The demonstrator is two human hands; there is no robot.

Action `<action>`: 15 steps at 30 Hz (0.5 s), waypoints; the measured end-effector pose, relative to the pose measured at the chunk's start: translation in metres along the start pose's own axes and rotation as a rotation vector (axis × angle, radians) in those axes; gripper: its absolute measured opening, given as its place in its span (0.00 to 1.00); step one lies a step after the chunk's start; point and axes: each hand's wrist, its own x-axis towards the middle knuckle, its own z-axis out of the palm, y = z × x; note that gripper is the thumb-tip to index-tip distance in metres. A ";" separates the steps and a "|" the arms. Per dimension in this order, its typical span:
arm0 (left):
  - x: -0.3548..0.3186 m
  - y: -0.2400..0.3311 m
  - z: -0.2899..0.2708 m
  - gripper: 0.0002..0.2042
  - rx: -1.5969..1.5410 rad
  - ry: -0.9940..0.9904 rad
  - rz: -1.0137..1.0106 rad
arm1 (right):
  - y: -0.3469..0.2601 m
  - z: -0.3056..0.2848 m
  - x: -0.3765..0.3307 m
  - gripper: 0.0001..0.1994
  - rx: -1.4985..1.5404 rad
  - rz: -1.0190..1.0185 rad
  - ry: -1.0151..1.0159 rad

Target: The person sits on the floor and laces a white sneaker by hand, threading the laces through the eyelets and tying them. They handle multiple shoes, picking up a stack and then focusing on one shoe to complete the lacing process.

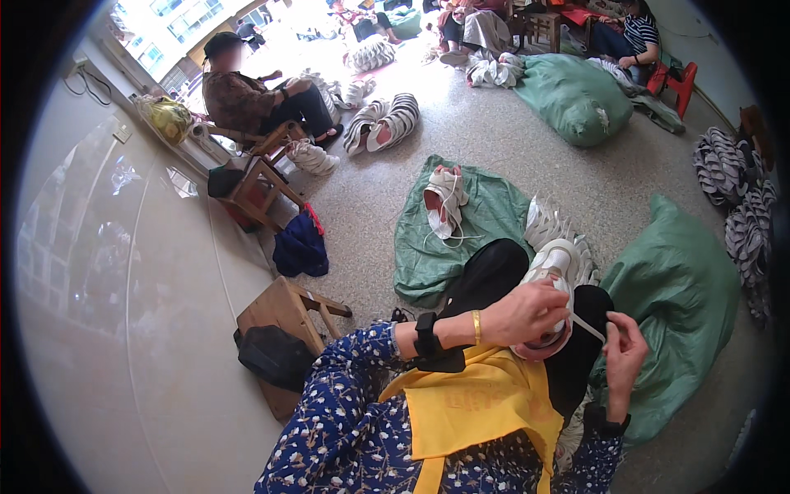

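Observation:
A white and beige sneaker (559,257) with a pinkish lining rests on my black-trousered legs, its toe pointing away from me. My left hand (531,313) is closed over the sneaker's lacing area, fingers bent together; what they pinch is hidden. From beside those fingers a white shoelace (587,328) runs taut to my right hand (625,352), which pinches it between thumb and fingers. Ahead, another white sneaker (444,202) with loose laces lies on a flat green sack (415,247). A row of pale shoe uppers (547,221) sits just beyond my knees.
A full green sack (683,305) stands at my right, near stacked grey shoe parts (728,169). To the left are a wooden stool (280,317) with a black bag (276,356) and a navy cloth (300,247). Farther off, a seated person (247,95) and others sit among shoe bundles.

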 end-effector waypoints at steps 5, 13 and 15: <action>-0.001 -0.002 0.017 0.08 0.221 -0.063 0.222 | -0.067 0.043 -0.011 0.10 0.216 -0.137 -0.280; -0.006 0.000 0.013 0.08 0.344 -0.063 0.275 | -0.057 0.045 -0.011 0.09 0.333 -0.054 -0.396; -0.005 -0.001 0.011 0.08 0.373 -0.091 0.327 | -0.047 0.046 -0.009 0.09 0.348 -0.066 -0.378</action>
